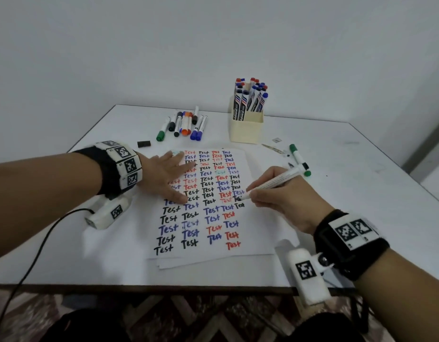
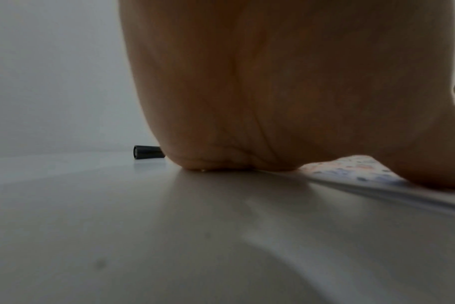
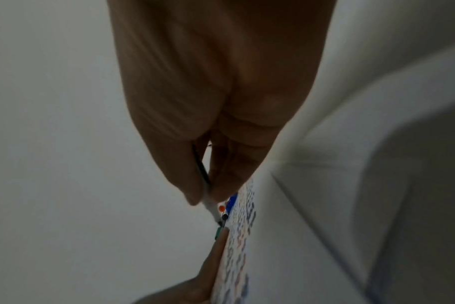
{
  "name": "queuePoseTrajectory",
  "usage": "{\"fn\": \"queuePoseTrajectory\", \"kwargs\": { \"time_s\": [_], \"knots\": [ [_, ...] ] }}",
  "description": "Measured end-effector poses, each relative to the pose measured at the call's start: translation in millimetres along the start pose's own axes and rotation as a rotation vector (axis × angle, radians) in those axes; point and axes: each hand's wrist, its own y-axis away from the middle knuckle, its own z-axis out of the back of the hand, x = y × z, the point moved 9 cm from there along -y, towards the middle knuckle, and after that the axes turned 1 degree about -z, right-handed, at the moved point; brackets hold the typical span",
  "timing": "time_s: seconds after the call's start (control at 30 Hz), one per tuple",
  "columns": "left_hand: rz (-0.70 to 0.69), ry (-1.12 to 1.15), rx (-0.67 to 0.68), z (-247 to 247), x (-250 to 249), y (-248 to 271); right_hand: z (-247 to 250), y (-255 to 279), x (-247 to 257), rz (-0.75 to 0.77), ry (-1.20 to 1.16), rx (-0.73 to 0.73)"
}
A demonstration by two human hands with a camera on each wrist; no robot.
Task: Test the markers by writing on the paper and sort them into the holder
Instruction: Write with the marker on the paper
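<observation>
A sheet of paper point(image 1: 253, 233) covered in rows of "Test" in black, blue and red lies on the white table point(image 1: 336, 183). My left hand point(image 1: 166, 176) lies flat on its upper left part, fingers spread. My right hand point(image 1: 282, 193) grips a white marker point(image 1: 275, 181), uncapped, with its black tip touching the paper at the right column. In the right wrist view the fingers point(image 3: 221, 156) pinch the marker point(image 3: 208, 197) close to the tip. The cream holder point(image 1: 246, 129) at the back holds several capped markers point(image 1: 250, 97).
Several loose markers point(image 1: 186, 124) lie in a row behind the paper. A black cap point(image 1: 144, 143) rests left of them, also seen as the black cap point(image 2: 147, 151) beside my palm. Two green-capped markers point(image 1: 298, 159) lie to the right of the sheet. The table's near edge point(image 1: 164, 287) is close.
</observation>
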Motion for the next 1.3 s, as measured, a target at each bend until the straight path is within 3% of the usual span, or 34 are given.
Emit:
{"fn": "queuePoseTrajectory", "kwargs": {
  "time_s": [0.23, 0.7, 1.3],
  "knots": [
    [-0.011, 0.014, 0.005, -4, 3, -1, -2, 4, -13, 0.013, -0.030, -0.055],
    [-0.017, 0.031, 0.007, -4, 1, 0, -5, 6, -15, 0.042, 0.101, -0.020],
    [-0.009, 0.025, -0.001, -6, 2, -2, -1, 5, -16, 0.064, 0.090, -0.048]
  ]
}}
